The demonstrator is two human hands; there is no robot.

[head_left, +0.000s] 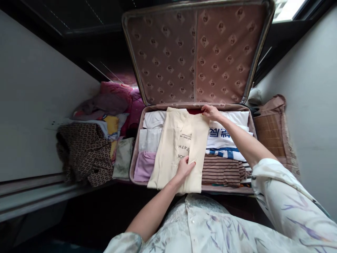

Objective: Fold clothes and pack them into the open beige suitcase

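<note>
A cream T-shirt with dark printed lettering lies partly folded across the middle of an open suitcase. One side of it is turned inward over part of the print. My left hand is closed on the folded layer near the lower end, thumb and finger at its edge. At the far end, my right hand pinches the shirt's upper corner, beside a dark red cloth. Left of the shirt are folded white garments and a lilac one. On the right lie a white printed shirt and brown striped clothing.
The suitcase lid stands raised at the back. Piled clothes, with a brown patterned garment, sit to the left. A brown mat or cushion lies to the right. Pale walls rise on both sides.
</note>
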